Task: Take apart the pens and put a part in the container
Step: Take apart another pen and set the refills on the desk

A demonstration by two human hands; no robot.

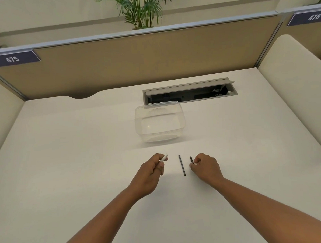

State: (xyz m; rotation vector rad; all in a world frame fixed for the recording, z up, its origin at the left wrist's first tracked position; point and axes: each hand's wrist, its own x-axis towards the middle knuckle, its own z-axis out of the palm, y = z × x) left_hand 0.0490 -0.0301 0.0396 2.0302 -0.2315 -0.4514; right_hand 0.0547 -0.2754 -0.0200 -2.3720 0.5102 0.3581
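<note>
A clear plastic container stands on the white desk, just beyond my hands, with nothing visible inside. My left hand is closed around a white pen barrel whose end pokes out above my fingers. A thin black refill lies flat on the desk between my hands, touching neither. My right hand pinches a short dark pen part at its fingertips, low over the desk; most of that part is hidden by the fingers.
An open grey cable hatch is set into the desk behind the container. Tan partition panels close the back and cream side walls flank the desk. A potted plant stands behind the partition.
</note>
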